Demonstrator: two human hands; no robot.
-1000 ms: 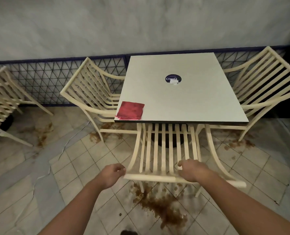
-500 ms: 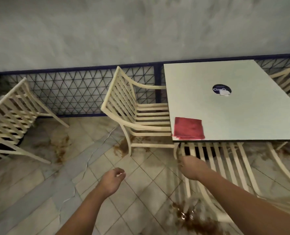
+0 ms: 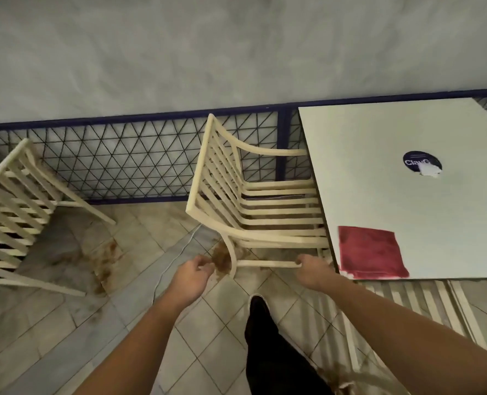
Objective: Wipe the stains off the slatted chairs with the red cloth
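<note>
- Table (image 3: 436, 223): pale square top, with a dark round sticker (image 3: 420, 163) near its centre, partly torn.
- Red cloth (image 3: 370, 252): lies flat on the table's near left corner, reaching the near edge.
- Tiled floor (image 3: 65, 337): a slatted chair (image 3: 236, 201) stands against the table's left side. A second chair (image 3: 8, 209) stands well left of the table, and a third chair (image 3: 436, 303) is tucked under its near edge.
- Brown stains (image 3: 221, 259): on the tiles left of the table, with a white cable (image 3: 176, 258) alongside.

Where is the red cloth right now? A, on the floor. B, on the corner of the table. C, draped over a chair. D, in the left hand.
B: the red cloth lies flat on the near corner of the table.
</note>
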